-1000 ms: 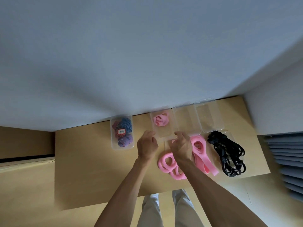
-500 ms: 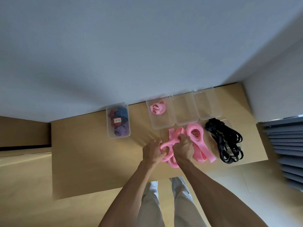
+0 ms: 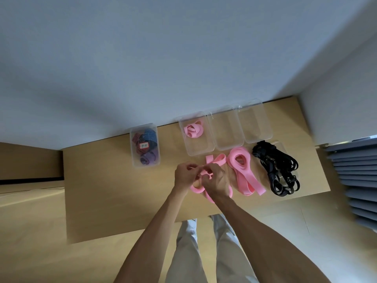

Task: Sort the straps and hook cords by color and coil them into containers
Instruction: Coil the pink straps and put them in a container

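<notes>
We see both hands meeting over the table [image 3: 106, 180]: the left hand [image 3: 184, 176] and right hand [image 3: 216, 181] each pinch the same pink strap [image 3: 216, 160], fingers curled. At one o'clock sit three clear boxes [image 3: 226, 129]; at three o'clock, black cords [image 3: 275, 170]. A box at eleven o'clock [image 3: 145, 147] bears an unreadable label.

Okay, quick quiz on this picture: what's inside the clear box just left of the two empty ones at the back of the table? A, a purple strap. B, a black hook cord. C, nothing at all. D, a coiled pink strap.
D: the clear box holds a coiled pink strap, while the black cords lie loose on the table to the right.
</notes>
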